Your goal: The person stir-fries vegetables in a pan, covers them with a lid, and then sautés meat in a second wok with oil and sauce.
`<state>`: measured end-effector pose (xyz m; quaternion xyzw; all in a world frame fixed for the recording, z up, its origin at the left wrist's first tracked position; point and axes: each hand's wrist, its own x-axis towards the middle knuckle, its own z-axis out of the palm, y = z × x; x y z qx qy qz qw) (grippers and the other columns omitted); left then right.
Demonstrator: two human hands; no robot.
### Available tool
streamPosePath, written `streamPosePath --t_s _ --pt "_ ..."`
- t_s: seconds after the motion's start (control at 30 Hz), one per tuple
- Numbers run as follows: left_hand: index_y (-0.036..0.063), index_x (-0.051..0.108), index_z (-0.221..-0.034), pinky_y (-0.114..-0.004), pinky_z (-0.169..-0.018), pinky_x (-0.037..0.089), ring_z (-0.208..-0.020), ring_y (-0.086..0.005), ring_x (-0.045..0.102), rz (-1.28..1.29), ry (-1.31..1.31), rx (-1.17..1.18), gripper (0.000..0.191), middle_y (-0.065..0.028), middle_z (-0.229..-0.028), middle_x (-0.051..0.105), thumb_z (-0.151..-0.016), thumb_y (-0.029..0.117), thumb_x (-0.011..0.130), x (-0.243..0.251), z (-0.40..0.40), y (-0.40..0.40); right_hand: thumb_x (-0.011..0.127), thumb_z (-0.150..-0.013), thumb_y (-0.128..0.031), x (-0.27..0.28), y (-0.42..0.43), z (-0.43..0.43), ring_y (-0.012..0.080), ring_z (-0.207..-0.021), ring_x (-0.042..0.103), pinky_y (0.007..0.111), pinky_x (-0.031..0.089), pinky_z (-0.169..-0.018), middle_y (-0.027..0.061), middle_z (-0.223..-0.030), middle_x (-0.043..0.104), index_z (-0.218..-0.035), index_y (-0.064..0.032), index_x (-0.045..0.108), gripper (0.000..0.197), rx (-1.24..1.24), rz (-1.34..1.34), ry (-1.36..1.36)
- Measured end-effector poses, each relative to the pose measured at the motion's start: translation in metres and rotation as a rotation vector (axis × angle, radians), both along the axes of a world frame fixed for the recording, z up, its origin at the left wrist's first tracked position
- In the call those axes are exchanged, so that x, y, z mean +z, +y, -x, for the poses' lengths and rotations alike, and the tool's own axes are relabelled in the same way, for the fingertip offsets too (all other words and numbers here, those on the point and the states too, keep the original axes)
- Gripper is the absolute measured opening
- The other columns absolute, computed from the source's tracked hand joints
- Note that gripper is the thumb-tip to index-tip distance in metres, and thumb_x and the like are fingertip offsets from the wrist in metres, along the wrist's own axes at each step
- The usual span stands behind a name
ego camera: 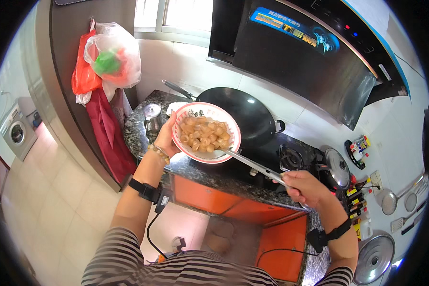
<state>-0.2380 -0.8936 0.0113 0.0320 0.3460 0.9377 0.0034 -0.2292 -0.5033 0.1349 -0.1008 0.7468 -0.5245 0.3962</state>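
Note:
My left hand point(167, 137) grips the left side of a white bowl point(221, 114) with a red-patterned rim, held up in front of the wok. Pale brown, glossy chunks of food point(204, 134) fill much of the bowl, which tilts towards me. Closed around the long handle of a metal cooking utensil point(254, 164) is my right hand point(304, 187). The utensil's far end reaches over the bowl's lower right edge to the food; its head cannot be made out. Behind the bowl, a black wok point(250, 114) sits on the gas stove, its near left part hidden.
A metal pot point(152, 116) stands left on the granite counter point(137, 125). Right of the wok are a bare burner point(291, 158) and a lidded pan point(336, 168). Several bottles point(357, 200) line the right wall. The range hood point(304, 64) hangs above.

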Motion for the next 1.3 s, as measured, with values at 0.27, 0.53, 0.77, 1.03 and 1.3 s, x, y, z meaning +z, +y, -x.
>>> streamPosePath --t_s 0.27,0.53,0.77,1.03,1.3 --pt "0.0125 0.043 -0.13 -0.048 -0.088 0.047 -0.115 -0.0295 0.051 0.18 -0.146 0.122 0.067 -0.0128 -0.128 0.049 -0.087 0.063 0.033 0.028 0.033 -0.015 0.046 -0.094 -0.026 -0.035 -0.042 0.019 0.0034 -0.039 0.03 0.017 0.025 -0.037 -0.0036 -0.054 0.039 -0.11 -0.0006 0.053 0.031 -0.115 0.191 -0.117" --pt "0.0131 0.043 -0.13 -0.048 -0.09 0.046 -0.116 -0.0303 0.05 0.21 -0.2 0.115 0.065 -0.0131 -0.129 0.049 -0.088 0.061 0.032 0.023 0.067 -0.013 0.044 -0.095 -0.025 -0.046 -0.037 0.06 0.0032 -0.039 0.031 0.017 0.026 -0.037 -0.0043 -0.055 0.04 -0.112 -0.0001 0.051 0.031 -0.111 0.278 -0.221" --pt "0.0099 0.046 -0.127 -0.049 -0.09 0.045 -0.113 -0.0311 0.052 0.082 -0.143 -0.12 0.067 -0.015 -0.126 0.052 -0.088 0.062 0.031 -0.009 0.104 -0.039 0.047 -0.094 -0.024 -0.046 -0.012 0.095 0.0037 -0.034 0.03 0.019 0.023 -0.034 -0.0028 -0.051 0.041 -0.112 0.0019 0.051 0.031 -0.045 0.222 -0.275" --pt "0.0081 0.043 -0.13 -0.043 -0.102 0.035 -0.119 -0.0309 0.046 0.002 -0.121 -0.12 0.065 -0.0149 -0.131 0.046 -0.089 0.057 0.037 -0.017 0.104 -0.021 0.047 -0.094 -0.023 -0.059 -0.016 0.092 0.0039 -0.037 0.029 0.019 0.024 -0.036 -0.0035 -0.052 0.038 -0.11 0.0001 0.053 0.029 -0.082 0.242 -0.251" --pt "0.0098 0.047 -0.127 -0.049 -0.09 0.046 -0.112 -0.0297 0.053 0.213 -0.317 -0.005 0.069 -0.0136 -0.126 0.051 -0.088 0.063 0.028 -0.007 0.112 -0.005 0.043 -0.096 -0.023 -0.066 -0.013 0.103 0.0041 -0.036 0.03 0.018 0.026 -0.036 -0.0047 -0.052 0.037 -0.113 -0.0018 0.051 0.028 -0.084 0.312 -0.431"
